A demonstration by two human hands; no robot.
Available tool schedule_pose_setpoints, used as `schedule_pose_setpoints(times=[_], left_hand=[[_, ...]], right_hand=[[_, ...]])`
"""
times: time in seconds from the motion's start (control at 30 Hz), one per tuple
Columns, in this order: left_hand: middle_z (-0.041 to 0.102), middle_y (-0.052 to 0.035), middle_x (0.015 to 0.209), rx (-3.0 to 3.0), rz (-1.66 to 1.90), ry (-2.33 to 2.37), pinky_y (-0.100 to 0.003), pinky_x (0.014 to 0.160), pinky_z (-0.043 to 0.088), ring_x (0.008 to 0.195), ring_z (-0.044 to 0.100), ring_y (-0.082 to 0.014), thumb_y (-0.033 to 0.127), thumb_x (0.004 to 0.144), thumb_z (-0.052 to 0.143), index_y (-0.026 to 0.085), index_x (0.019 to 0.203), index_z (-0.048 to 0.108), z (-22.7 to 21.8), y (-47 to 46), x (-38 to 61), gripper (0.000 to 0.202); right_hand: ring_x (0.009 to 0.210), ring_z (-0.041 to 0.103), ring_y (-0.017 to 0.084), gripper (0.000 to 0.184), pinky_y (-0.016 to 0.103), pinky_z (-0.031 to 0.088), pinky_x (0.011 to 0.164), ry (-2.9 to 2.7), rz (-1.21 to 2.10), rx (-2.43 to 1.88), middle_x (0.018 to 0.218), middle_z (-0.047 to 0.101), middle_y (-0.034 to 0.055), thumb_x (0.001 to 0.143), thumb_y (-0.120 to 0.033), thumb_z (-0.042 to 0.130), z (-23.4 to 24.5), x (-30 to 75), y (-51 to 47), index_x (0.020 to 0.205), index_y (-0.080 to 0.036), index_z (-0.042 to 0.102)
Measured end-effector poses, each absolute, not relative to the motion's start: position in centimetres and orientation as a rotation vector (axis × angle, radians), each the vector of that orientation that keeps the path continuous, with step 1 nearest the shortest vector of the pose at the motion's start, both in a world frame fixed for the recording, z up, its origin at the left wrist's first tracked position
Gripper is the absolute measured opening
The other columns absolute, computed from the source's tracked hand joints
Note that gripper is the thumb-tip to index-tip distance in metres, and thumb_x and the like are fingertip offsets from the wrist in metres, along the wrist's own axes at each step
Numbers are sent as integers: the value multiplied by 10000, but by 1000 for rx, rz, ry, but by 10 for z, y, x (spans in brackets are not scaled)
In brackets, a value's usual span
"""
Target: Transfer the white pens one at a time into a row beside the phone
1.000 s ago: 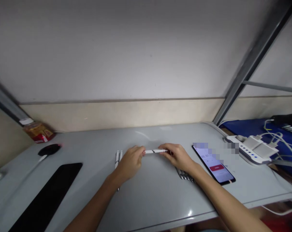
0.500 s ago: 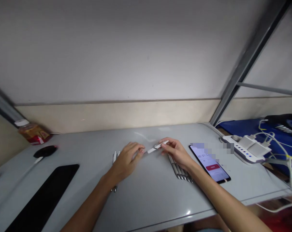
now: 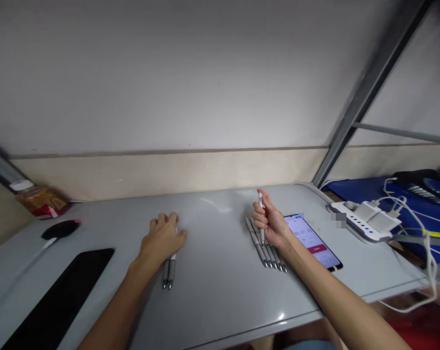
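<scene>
One pen [image 3: 261, 214] upright in right hand [image 3: 270, 221]

The desk [image 3: 220, 287] is a pale, glossy grey. The pen [image 3: 260, 214] in the right hand [image 3: 270, 222] is white with a silvery tip, and the pens [image 3: 267, 253] lying beside that hand are silver-grey. Two more pens [image 3: 168, 272] under the left hand [image 3: 161, 239] are white with grey ends. The phone [image 3: 313, 240] has a black frame and a pale lilac screen with a red button. A black pad [image 3: 59, 296] lies at the left, near a black mouse [image 3: 59, 229] with a red glow. The jar [image 3: 38, 200] is amber with a red label and white lid. The power strip [image 3: 365, 221] is white with blue dots, on a blue cloth [image 3: 416, 194]. The wall [image 3: 205, 73] is grey-white above a cream band.
</scene>
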State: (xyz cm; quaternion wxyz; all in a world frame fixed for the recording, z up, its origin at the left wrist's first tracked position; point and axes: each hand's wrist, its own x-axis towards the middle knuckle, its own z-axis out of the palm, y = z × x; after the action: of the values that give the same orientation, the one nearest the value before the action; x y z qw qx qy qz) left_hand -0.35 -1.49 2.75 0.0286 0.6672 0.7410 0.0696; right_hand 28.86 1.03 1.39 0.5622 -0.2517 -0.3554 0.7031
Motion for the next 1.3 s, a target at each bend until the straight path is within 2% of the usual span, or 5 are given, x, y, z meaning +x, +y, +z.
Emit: schedule_pose_setpoints(times=[0.33, 0.8, 1.03, 1.13, 1.3], left_hand=[[513, -110, 1062, 2251, 254, 2123, -391, 766, 460, 1006, 494, -277, 169, 781, 399, 198, 1010, 527, 15, -13, -1, 264], [510, -104, 1091, 2261, 204, 2207, -361, 720, 460, 1031, 472, -274, 195, 814, 385, 208, 1059, 534, 15, -11, 0, 287], [510, -117, 1084, 2341, 196, 2246, -370, 790, 447, 1041, 457, -284, 234, 820, 402, 168, 1106, 522, 14, -11, -1, 317], [510, -118, 1084, 2352, 203, 2265, -379, 778, 447, 1033, 455, -290, 262, 828, 398, 170, 1112, 520, 13, -10, 0, 322], [508, -122, 1108, 2348, 195, 2288, -392, 765, 444, 1045, 449, -297, 277, 836, 387, 174, 1112, 523, 17, -12, 3, 325]], right_hand=[[422, 151, 61, 338, 152, 129, 359, -841, 1707, -555, 596, 278, -85, 847, -402, 608, 15, 284, 9, 1137, -365, 438], [430, 170, 47, 276, 151, 108, 370, -820, 1752, -499, 606, 308, -79, 865, -389, 604, 11, 282, 9, 1100, -338, 468], [419, 186, 48, 227, 147, 120, 359, -789, 1747, -513, 579, 315, -83, 850, -388, 620, 10, 283, 10, 1022, -305, 497], [429, 252, 47, 252, 141, 182, 365, -831, 1777, -524, 613, 388, -70, 870, -387, 584, 13, 281, 8, 1097, -305, 511], [587, 507, 99, 307, 221, 434, 513, -1064, 1774, -700, 761, 539, -4, 864, -370, 566, 16, 276, 2, 1144, -247, 544]])
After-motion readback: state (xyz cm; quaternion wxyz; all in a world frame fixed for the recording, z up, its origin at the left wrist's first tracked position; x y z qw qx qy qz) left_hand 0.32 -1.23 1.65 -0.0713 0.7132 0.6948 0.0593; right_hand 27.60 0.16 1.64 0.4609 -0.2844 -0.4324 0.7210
